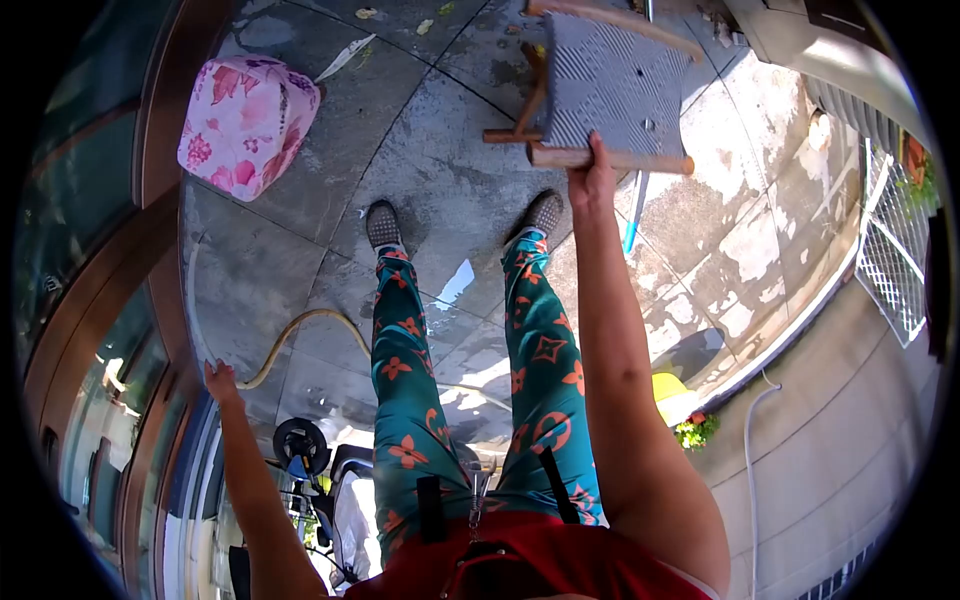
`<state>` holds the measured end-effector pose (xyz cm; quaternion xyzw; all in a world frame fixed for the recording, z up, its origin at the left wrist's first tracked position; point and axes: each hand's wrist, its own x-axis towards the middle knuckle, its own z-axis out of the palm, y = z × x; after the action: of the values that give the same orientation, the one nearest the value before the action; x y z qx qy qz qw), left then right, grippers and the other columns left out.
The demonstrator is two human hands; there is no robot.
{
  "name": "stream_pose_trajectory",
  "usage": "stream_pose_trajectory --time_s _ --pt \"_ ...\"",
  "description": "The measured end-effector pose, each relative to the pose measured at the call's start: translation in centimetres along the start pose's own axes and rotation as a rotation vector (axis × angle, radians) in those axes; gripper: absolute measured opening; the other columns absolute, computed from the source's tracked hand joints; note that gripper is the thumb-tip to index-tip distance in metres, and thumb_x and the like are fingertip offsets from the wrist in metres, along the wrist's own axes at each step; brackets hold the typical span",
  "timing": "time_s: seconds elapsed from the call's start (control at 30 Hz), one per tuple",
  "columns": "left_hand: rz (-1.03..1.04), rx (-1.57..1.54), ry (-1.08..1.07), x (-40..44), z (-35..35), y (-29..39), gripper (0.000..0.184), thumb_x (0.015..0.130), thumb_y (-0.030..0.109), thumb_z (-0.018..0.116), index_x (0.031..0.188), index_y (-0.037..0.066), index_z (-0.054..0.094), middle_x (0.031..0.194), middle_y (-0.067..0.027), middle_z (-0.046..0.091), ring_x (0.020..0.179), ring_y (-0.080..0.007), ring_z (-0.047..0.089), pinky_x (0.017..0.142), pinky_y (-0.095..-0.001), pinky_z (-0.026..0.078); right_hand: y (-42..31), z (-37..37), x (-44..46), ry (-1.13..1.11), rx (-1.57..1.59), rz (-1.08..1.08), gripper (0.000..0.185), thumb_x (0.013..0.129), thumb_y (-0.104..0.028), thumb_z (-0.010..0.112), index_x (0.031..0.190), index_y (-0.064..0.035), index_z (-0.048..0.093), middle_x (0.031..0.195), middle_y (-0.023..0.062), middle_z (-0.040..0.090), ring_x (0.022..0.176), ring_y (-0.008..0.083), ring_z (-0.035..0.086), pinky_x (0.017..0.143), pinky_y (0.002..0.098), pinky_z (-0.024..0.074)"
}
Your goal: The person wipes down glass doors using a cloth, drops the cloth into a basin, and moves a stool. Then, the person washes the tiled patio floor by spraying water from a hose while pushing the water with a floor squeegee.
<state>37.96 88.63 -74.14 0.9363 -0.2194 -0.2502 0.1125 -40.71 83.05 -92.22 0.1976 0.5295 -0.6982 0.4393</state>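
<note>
My right hand [594,180] is closed on the near wooden bar of a folding stool [615,90]. The stool has a grey striped fabric seat and wooden legs, and it is held tilted above the paving. Off to the left, my left hand [221,381] is closed around the end of a yellowish hose [300,322]. From there the hose curves across the floor and passes behind my leg. Its very tip is too small to make out.
A pink floral padded item [245,125] sits on wet grey tiles [420,130] at upper left. Brown-framed glass doors [75,320] line the left side. A blue-ended pole [633,225] lies beyond the stool. At right are a low wall [820,400], a yellow object [672,397] and a white lattice [893,255].
</note>
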Motion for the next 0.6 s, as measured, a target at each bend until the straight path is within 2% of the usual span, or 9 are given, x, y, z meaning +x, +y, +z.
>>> stream_pose_trajectory --time_s 0.1,0.2,0.27,0.37,0.43,0.47,0.5,0.53,0.6 --pt "-0.008 0.024 0.019 -0.5 0.1 0.3 0.053 0.093 0.014 0.057 0.141 0.001 0.040 0.081 -0.0031 0.057 0.069 -0.0107 0.054 0.065 -0.0269 0.049 1.0 4.8 2.3 -0.036 -0.086 -0.013 0.035 0.082 -0.002 0.070 0.112 0.0007 0.053 0.103 0.0092 0.060 0.095 0.0231 0.061 0.081 0.0394 0.0547" --pt "0.001 0.028 0.050 -0.2 0.4 0.0 0.053 0.093 0.015 0.058 0.141 -0.001 0.039 0.077 -0.0032 0.057 0.067 -0.0111 0.054 0.063 -0.0269 0.049 0.4 9.1 5.9 -0.104 -0.239 -0.111 0.044 0.077 -0.002 0.076 0.113 0.0017 0.050 0.105 0.0100 0.058 0.094 0.0218 0.059 0.079 0.0368 0.0540" --pt "0.012 0.060 0.044 -0.8 0.5 0.8 0.053 0.093 0.015 0.058 0.140 -0.002 0.039 0.075 -0.0029 0.056 0.065 -0.0113 0.054 0.062 -0.0269 0.049 -1.4 11.9 9.0 -0.271 -0.433 -0.264 0.056 0.086 -0.022 0.071 0.127 0.0039 0.043 0.109 0.0130 0.056 0.092 0.0226 0.059 0.079 0.0356 0.0511" --pt "0.064 0.157 0.050 -1.2 1.5 1.1 0.040 0.096 0.016 0.054 0.132 0.000 0.045 0.077 -0.0026 0.053 0.061 -0.0101 0.050 0.057 -0.0263 0.045 -5.9 13.6 14.5 -0.418 -0.690 -0.129 0.056 0.095 -0.039 0.054 0.138 -0.0066 0.042 0.125 0.0078 0.056 0.119 0.0198 0.051 0.100 0.0412 0.0395" --pt "0.079 0.163 0.044 -0.5 2.2 0.8 0.038 0.096 0.016 0.054 0.130 -0.001 0.046 0.075 -0.0024 0.052 0.061 -0.0100 0.050 0.056 -0.0263 0.045 -8.0 13.8 15.5 -0.515 -0.463 -0.008 0.064 0.093 -0.048 0.056 0.140 -0.0074 0.040 0.128 0.0041 0.053 0.119 0.0135 0.048 0.098 0.0380 0.0413" --pt "0.086 0.165 0.044 -0.3 2.5 0.4 0.037 0.096 0.016 0.054 0.129 -0.001 0.047 0.075 -0.0023 0.052 0.060 -0.0099 0.049 0.056 -0.0263 0.044 -8.8 13.6 15.2 -0.605 -0.355 -0.019 0.077 0.088 -0.047 0.065 0.145 -0.0073 0.032 0.137 0.0092 0.049 0.124 0.0209 0.046 0.102 0.0358 0.0399" --pt "0.086 0.155 0.043 -0.4 2.9 0.5 0.041 0.095 0.016 0.055 0.132 -0.001 0.046 0.074 -0.0025 0.053 0.061 -0.0099 0.050 0.057 -0.0263 0.045 -9.5 12.8 14.8 -0.227 -0.735 -0.223 0.064 0.095 -0.049 0.050 0.127 0.0059 0.045 0.116 0.0148 0.055 0.094 0.0233 0.058 0.082 0.0346 0.0499" --pt "0.087 0.146 0.043 -0.5 3.3 0.9 0.045 0.095 0.016 0.057 0.134 -0.002 0.045 0.073 -0.0027 0.054 0.062 -0.0099 0.051 0.058 -0.0262 0.046 -9.2 11.7 15.3 -0.199 -0.832 -0.463 0.078 0.096 -0.064 0.029 0.128 0.0048 0.047 0.118 0.0151 0.056 0.095 0.0241 0.057 0.080 0.0338 0.0499" --pt "0.092 0.148 0.045 -0.5 3.9 1.2 0.047 0.094 0.016 0.058 0.135 -0.002 0.045 0.072 -0.0025 0.055 0.063 -0.0097 0.053 0.060 -0.0260 0.047 -10.4 7.8 16.7 0.013 -0.673 -0.393 0.064 0.100 -0.053 0.029 0.127 0.0009 0.049 0.104 0.0166 0.061 0.090 0.0245 0.061 0.077 0.0363 0.0515"
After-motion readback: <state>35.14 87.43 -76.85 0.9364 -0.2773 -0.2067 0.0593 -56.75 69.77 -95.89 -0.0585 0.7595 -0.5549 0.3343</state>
